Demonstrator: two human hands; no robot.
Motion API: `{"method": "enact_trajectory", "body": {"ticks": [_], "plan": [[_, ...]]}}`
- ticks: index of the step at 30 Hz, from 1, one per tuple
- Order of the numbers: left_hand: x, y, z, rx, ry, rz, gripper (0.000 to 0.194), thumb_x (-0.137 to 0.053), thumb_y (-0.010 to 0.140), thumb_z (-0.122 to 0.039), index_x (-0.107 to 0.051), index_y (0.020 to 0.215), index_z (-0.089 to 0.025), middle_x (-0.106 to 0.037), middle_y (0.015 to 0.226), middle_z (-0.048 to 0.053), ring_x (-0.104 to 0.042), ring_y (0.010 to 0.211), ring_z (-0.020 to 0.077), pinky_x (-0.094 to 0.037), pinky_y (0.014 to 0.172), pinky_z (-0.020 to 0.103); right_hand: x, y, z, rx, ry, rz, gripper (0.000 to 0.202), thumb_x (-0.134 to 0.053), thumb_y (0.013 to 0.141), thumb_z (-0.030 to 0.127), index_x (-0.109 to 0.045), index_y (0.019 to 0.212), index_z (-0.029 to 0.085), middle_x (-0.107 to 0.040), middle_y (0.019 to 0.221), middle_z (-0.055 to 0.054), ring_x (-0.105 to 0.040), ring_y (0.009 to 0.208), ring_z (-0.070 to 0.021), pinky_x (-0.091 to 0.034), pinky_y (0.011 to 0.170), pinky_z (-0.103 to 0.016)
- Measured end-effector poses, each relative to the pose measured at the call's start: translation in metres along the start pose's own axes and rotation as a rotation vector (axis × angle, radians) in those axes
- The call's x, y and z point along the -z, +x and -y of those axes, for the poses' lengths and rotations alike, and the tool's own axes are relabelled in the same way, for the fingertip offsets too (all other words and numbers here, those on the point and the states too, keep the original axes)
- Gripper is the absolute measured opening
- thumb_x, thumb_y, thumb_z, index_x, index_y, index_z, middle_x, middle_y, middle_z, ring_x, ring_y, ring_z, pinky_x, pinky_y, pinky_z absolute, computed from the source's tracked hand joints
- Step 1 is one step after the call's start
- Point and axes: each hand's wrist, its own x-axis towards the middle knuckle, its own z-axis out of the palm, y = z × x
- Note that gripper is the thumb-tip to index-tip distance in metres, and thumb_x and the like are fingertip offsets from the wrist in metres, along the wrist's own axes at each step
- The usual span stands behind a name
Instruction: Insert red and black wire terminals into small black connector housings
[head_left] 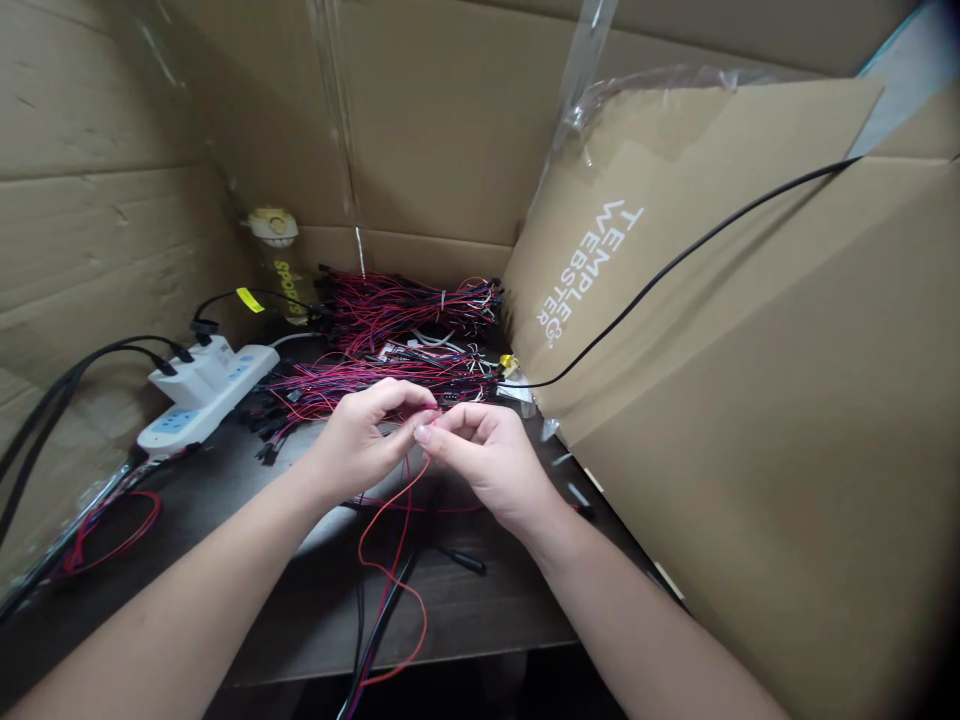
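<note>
My left hand (367, 435) and my right hand (484, 450) meet above the middle of the table, thumbs and forefingers pinched close together. Between them they grip thin red wires; the ends at the fingertips are mostly hidden. From the fingers an orange-red wire (365, 545) hangs in a loose curve to the table's front edge. Beside it run a darker red wire and a black cable (390, 605). A black connector (463, 560) lies on the table below my right hand.
Behind my hands lie bundles of red and black wires (397, 300). At left stands a white power strip (180, 425) with plugged-in adapters, near a yellow-lidded bottle (274, 230). Cardboard walls (450, 120) enclose the table (300, 620). A black cord (660, 262) crosses the right panel.
</note>
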Motion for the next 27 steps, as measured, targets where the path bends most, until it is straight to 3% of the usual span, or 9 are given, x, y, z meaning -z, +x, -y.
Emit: {"method": "enact_trajectory", "body": {"ticks": [7,10,15,20,27], "plan": [[-0.004,0.004,-0.002,0.203,-0.449,0.021,0.017,-0.077,0.089,-0.035,-0.075,0.088,-0.018,-0.076,0.084,0.002,-0.069,0.075,0.0101,-0.055,0.07,0.017,0.003,0.0,0.004,0.076,0.046,0.069,0.027,-0.094,0.065,0.028,-0.07,0.068,0.015,-0.067,0.063,0.003,-0.056,0.059,-0.0064,-0.046,0.064,-0.021],[-0.004,0.005,-0.002,0.241,-0.493,0.029,0.017,-0.08,0.086,-0.035,-0.077,0.085,-0.018,-0.076,0.081,0.002,-0.068,0.072,0.009,-0.054,0.069,0.015,0.004,0.0,0.003,0.077,0.05,0.08,0.028,-0.094,0.066,0.03,-0.07,0.068,0.015,-0.066,0.063,0.003,-0.055,0.059,-0.0065,-0.046,0.065,-0.022],[-0.003,0.007,-0.004,0.247,-0.472,0.071,0.018,-0.082,0.084,-0.036,-0.078,0.084,-0.018,-0.076,0.079,0.002,-0.069,0.072,0.0109,-0.055,0.07,0.017,0.008,0.006,0.0,0.101,0.026,-0.013,0.032,-0.094,0.066,0.036,-0.071,0.069,0.015,-0.067,0.063,0.002,-0.056,0.06,-0.0072,-0.044,0.063,-0.022],[-0.004,0.005,-0.005,0.274,-0.427,0.248,0.028,-0.068,0.095,-0.043,-0.078,0.094,-0.017,-0.078,0.09,0.008,-0.072,0.087,0.0168,-0.058,0.083,0.026,0.016,0.015,0.0,0.174,0.067,-0.128,0.031,-0.091,0.071,0.039,-0.07,0.073,0.016,-0.065,0.064,0.003,-0.056,0.059,-0.0074,-0.047,0.064,-0.023],[-0.004,0.001,-0.004,0.345,-0.512,0.549,0.034,-0.068,0.093,-0.049,-0.077,0.096,-0.016,-0.078,0.09,0.011,-0.073,0.085,0.0202,-0.058,0.083,0.032,0.031,0.033,0.002,0.231,0.074,-0.338,0.032,-0.089,0.07,0.04,-0.069,0.076,0.017,-0.068,0.075,0.001,-0.054,0.063,-0.0072,-0.046,0.065,-0.024]]}}
